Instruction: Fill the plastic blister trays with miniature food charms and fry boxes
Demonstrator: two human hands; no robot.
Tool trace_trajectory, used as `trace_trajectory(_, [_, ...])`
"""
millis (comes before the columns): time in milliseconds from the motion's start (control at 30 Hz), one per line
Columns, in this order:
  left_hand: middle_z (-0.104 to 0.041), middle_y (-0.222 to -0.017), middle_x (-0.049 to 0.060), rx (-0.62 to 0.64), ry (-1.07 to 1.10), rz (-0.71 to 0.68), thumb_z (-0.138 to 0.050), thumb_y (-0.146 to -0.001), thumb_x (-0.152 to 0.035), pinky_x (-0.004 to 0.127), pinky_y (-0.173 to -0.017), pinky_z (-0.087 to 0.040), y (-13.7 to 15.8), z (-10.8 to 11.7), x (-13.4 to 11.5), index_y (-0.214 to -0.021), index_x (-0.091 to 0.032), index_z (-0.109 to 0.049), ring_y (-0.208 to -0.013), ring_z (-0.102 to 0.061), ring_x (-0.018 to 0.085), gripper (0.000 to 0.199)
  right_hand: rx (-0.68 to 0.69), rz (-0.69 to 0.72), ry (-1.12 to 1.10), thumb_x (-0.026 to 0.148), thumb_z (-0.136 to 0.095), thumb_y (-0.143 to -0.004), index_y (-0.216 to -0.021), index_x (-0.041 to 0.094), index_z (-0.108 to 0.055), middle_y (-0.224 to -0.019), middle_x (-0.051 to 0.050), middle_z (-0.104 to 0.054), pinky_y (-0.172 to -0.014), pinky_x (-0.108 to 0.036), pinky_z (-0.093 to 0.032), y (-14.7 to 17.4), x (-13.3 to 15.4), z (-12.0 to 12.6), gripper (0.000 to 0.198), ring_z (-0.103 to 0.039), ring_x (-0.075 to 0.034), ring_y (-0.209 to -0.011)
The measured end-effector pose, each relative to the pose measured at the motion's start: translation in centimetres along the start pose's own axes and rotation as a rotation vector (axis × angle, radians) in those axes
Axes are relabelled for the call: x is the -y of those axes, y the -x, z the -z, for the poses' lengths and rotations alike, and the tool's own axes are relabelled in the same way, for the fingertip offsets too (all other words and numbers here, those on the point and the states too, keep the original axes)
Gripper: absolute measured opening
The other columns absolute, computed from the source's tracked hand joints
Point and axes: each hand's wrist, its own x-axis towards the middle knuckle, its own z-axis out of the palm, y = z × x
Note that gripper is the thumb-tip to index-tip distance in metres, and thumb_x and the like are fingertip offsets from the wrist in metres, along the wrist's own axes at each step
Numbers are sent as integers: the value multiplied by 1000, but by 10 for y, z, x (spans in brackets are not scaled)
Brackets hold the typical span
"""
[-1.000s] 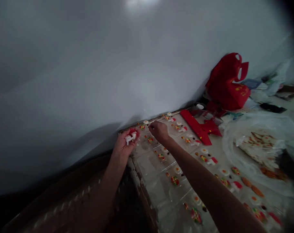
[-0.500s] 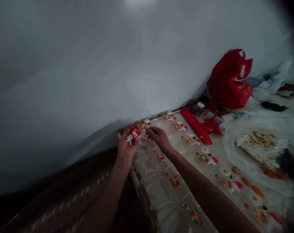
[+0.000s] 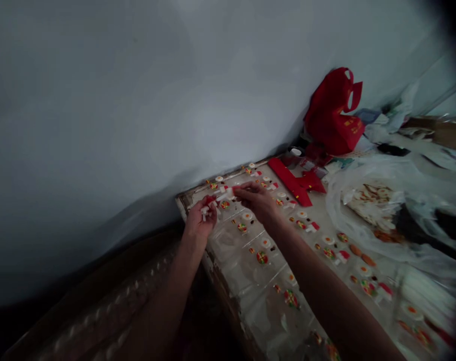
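Above the far left corner of the worn whitish table (image 3: 225, 287), the right hand (image 3: 255, 199) is now pinching a small, stubby red-and-white piece (image 3: 230, 192), not visible in its fingertips a moment ago; the left hand (image 3: 201, 216) is cupping several similar red-and-white pieces (image 3: 212, 206), so both are holding some.
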Motion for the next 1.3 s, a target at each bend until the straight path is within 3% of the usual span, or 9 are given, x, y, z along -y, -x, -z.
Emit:
trace_trajectory(200, [-71, -81, 9, 18, -94, -85, -50, -92, -5, 26, -67, -63, 13, 19, -14, -87, -12, -61, -77, -74, 19, 15, -182, -95, 237, 44, -88, -52, -73, 15, -71, -63, -1, -67, -56, -23, -48, -8, -23, 42, 39, -58, -12, -56])
trace_trajectory(367, [-70, -78, 6, -1, -168, -115, -56, -88, -4, 19, -62, -60, 23, 25, -11, -85, -12, -62, -78, -74, 18, 11, -251, -54, 600, 43, -75, -69, -75, 17, -69, -61, -2, -66, -55, -25, -44, -4, -60, 29, 28, -61, -16, -56])
trace_trajectory(500, [-71, -79, 5, -3, -227, -167, -62, -88, -5, 18, -60, -59, 22, 25, -3, -88, -12, -65, -77, -74, 17, 7, -332, 40, 1018, 36, -74, -74, -85, 19, -71, -74, -3, -71, -61, -24, -40, -7, -62, 23, 21, -64, -17, -69])
trace_trajectory(600, [-72, -78, 4, -1, -271, -142, -63, -90, -9, 19, -54, -58, 21, 24, 7, -92, -12, -67, -66, -71, 14, 5, -340, 49, 1131, 36, -76, -75, -84, 21, -72, -78, -3, -72, -61, -24, -37, -8, -59, 25, 19, -63, -17, -73])
trace_trajectory(733, [-72, -80, 3, -16, -281, -83, -65, -89, -9, 15, -49, -53, 22, 21, 22, -94, -14, -68, -57, -65, 9, 7, -248, 95, 902, 46, -72, -81, -79, 19, -73, -71, -1, -69, -57, -23, -37, 3, -48, 23, 27, -61, -15, -66])
trace_trajectory(867, [-68, -71, 0, 39, -351, 15, -69, -85, -7, 9, -38, -41, 21, 15, 43, -90, -14, -70, -45, -56, 4, 8, 126, 44, 505, 53, -71, -79, -88, 18, -76, -73, 0, -72, -58, -22, -44, 22, -26, 16, 37, -61, -14, -64])
trace_trajectory(933, [-67, -69, 0, 39, -401, 63, -69, -85, -8, 11, -41, -45, 20, 10, 55, -90, -13, -70, -47, -58, 6, 7, 209, 15, 436, 47, -77, -73, -86, 17, -77, -73, -1, -73, -58, -22, -46, 28, -13, 20, 33, -62, -13, -63])
trace_trajectory(1100, [-73, -85, 9, 56, -453, 92, -65, -89, -11, 20, -56, -59, 21, 4, 66, -104, -10, -69, -66, -71, 15, 16, 20, -149, 363, 31, -85, -62, -75, 15, -73, -63, -1, -68, -51, -19, -46, 45, 3, 60, 24, -59, -10, -55])
trace_trajectory(1300, [-73, -100, 14, 165, -283, 131, -53, -95, -12, 23, -66, -63, 22, 10, 54, -101, -9, -67, -88, -74, 21, 15, -288, -192, 176, 30, -85, -62, -76, 15, -69, -67, -3, -70, -60, -27, -57, 74, -38, 89, 26, -65, -15, -59])
